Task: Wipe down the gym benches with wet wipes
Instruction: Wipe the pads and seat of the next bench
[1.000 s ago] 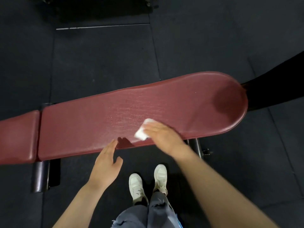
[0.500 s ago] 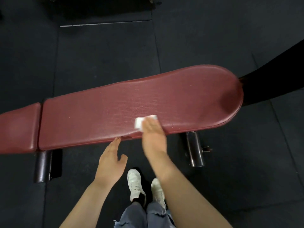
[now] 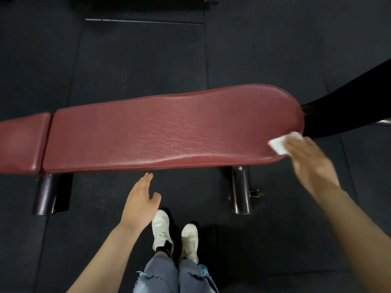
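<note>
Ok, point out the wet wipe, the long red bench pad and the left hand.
wet wipe (image 3: 279, 144), head view, on its white part left of the right hand.
long red bench pad (image 3: 169, 132), head view, middle of its top.
left hand (image 3: 139, 201), head view, its back.

Both forearms bare, no sleeves in frame, no watch or rings visible. Left hand (image 3: 140, 203) and right hand (image 3: 311, 166) bare, no gloves; right one is motion-blurred, so finger detail is unreadable. Legwear: light blue denim jeans (image 3: 169, 275), faded wash, with frayed, ragged tears across both legs at near frame edge, loose white threads at the rips. Brighter blue patch on the right leg's outer side, can't tell what it is. Footwear: white low-top sneakers (image 3: 161, 229), rounded toes, slightly scuffed grey on top, laces faintly visible. Dark sock or ankle collar shows above the left shoe.
</note>
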Demonstrator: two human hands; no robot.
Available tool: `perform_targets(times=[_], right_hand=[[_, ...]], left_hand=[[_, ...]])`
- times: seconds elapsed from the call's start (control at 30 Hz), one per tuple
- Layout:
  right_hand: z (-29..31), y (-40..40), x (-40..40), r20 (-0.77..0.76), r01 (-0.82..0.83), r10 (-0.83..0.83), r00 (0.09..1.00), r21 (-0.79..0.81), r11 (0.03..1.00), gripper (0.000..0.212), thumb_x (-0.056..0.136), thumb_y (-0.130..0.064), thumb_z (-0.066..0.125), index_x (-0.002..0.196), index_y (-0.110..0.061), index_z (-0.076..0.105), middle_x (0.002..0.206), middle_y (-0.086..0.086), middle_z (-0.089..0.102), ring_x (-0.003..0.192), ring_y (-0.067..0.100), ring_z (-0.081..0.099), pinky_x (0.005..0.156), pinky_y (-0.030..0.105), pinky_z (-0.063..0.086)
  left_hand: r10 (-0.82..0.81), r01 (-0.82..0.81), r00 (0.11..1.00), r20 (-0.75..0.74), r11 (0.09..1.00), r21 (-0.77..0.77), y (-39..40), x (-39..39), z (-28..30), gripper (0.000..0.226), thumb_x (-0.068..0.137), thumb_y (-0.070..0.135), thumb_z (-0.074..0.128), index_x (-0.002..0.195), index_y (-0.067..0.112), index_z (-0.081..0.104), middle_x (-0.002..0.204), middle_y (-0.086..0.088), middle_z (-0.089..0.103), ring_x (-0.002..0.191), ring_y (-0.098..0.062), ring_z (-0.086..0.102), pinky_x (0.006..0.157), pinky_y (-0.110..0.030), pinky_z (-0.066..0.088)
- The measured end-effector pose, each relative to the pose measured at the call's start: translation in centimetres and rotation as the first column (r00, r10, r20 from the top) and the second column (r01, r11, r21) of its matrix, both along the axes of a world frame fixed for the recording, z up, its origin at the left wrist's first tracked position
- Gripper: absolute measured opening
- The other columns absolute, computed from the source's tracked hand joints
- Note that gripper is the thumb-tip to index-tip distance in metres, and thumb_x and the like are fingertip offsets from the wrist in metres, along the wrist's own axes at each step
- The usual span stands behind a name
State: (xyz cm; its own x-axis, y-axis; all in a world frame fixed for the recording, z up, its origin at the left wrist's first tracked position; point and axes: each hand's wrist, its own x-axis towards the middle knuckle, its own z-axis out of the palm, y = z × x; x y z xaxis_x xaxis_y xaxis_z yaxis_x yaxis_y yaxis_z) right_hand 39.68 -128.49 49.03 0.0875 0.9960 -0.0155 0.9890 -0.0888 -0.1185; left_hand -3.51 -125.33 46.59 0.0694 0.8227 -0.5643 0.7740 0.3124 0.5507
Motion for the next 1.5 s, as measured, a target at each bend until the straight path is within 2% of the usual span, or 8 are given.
perform_targets(times=[0.17, 0.33, 0.47, 0.73, 0.9, 1.13, 1.33, 1.5], right_hand=[[-2.3, -1.8, -5.1, -0.263, 0.509, -0.455, 0.851, 0.194, 0.839, 0.041, 0.088, 0.014, 0.046, 0.119, -0.007, 0.062, 0.118, 0.013, 0.066, 0.113, 0.039, 0.056, 0.116, 0.039, 0.031], [-5.0, 0.5, -10.4, -0.715, 0.895, -0.576, 0.395, 0.159, 0.416, 0.035, 0.100, -0.011, 0.044, 0.132, -0.013, 0.060, 0.134, 0.004, 0.060, 0.130, 0.022, 0.052, 0.114, 0.033, 0.035], [-5.2, 1.0, -12.4, -0.756, 0.908, -0.533, 0.379, 0.193, 0.371, 0.036, 0.100, -0.012, 0.046, 0.134, -0.010, 0.057, 0.138, 0.004, 0.056, 0.131, 0.022, 0.050, 0.109, 0.039, 0.042], [-7.6, 2.0, -18.0, -0.401, 0.313, -0.140, 0.906, 0.407, 0.858, 0.036, 0.088, 0.014, 0.058, 0.121, 0.001, 0.062, 0.128, 0.012, 0.062, 0.124, 0.030, 0.055, 0.110, 0.048, 0.038], [-9.8, 3.3, -20.8, -0.498, 0.356, -0.128, 0.858, 0.396, 0.846, 0.029, 0.096, -0.005, 0.049, 0.118, -0.001, 0.068, 0.126, 0.009, 0.065, 0.124, 0.024, 0.056, 0.110, 0.040, 0.040], [-11.0, 7.3, -26.9, -0.450, -0.201, 0.336, 0.828, 0.320, 0.926, 0.024, 0.084, 0.001, 0.054, 0.103, 0.000, 0.070, 0.114, 0.012, 0.068, 0.115, 0.028, 0.060, 0.108, 0.047, 0.041], [-10.4, 10.1, -24.7, -0.268, -0.795, 0.803, 0.532, 0.170, 0.583, 0.026, 0.085, 0.003, 0.056, 0.108, -0.003, 0.068, 0.118, 0.009, 0.066, 0.113, 0.030, 0.058, 0.100, 0.041, 0.049], [-8.6, 9.6, -17.6, -0.229, -0.866, 0.842, 0.488, -0.009, 0.499, 0.062, 0.066, 0.016, 0.077, 0.123, -0.006, 0.065, 0.132, 0.007, 0.061, 0.126, 0.029, 0.054, 0.110, 0.037, 0.030]], left_hand=[[0.046, -0.046, 0.999, 0.019, 0.999, -0.012, -0.2, 0.6, 0.2, 0.062, 0.097, 0.010, 0.049, 0.155, 0.017, 0.027, 0.162, 0.005, 0.024, 0.150, -0.012, 0.017, 0.121, -0.033, 0.018], [0.095, -0.095, 0.995, -0.004, 0.995, -0.010, 0.2, 0.4, 0.3, 0.062, 0.097, 0.010, 0.049, 0.155, 0.018, 0.028, 0.161, 0.007, 0.025, 0.149, -0.012, 0.022, 0.121, -0.035, 0.022], [0.098, -0.099, 0.995, -0.026, 0.995, -0.021, 0.3, 0.0, 0.0, 0.062, 0.097, 0.011, 0.050, 0.154, 0.019, 0.028, 0.161, 0.007, 0.025, 0.147, -0.018, 0.028, 0.120, -0.036, 0.024], [0.111, -0.113, 0.993, -0.034, 0.992, -0.052, -0.3, 0.1, -0.5, 0.062, 0.096, 0.011, 0.050, 0.154, 0.020, 0.029, 0.161, 0.006, 0.027, 0.144, -0.021, 0.034, 0.118, -0.037, 0.028], [0.129, -0.131, 0.991, -0.032, 0.990, -0.050, -0.7, -0.1, -0.6, 0.061, 0.097, 0.012, 0.049, 0.154, 0.021, 0.029, 0.160, 0.006, 0.028, 0.142, -0.020, 0.036, 0.114, -0.031, 0.029], [0.140, -0.141, 0.990, -0.022, 0.989, -0.043, -1.1, 0.0, -0.9, 0.063, 0.097, 0.012, 0.050, 0.155, 0.020, 0.027, 0.159, 0.005, 0.031, 0.145, -0.018, 0.031, 0.118, -0.033, 0.026], [0.075, -0.076, 0.996, -0.046, 0.997, -0.027, -2.1, -0.7, -1.5, 0.064, 0.097, 0.010, 0.050, 0.156, 0.016, 0.025, 0.162, 0.003, 0.023, 0.149, -0.012, 0.018, 0.115, -0.024, 0.016], [0.035, -0.036, 0.999, -0.029, 0.999, -0.009, -2.5, 0.2, -1.1, 0.065, 0.097, 0.010, 0.050, 0.156, 0.018, 0.024, 0.163, 0.004, 0.020, 0.150, -0.012, 0.017, 0.115, -0.024, 0.016]])
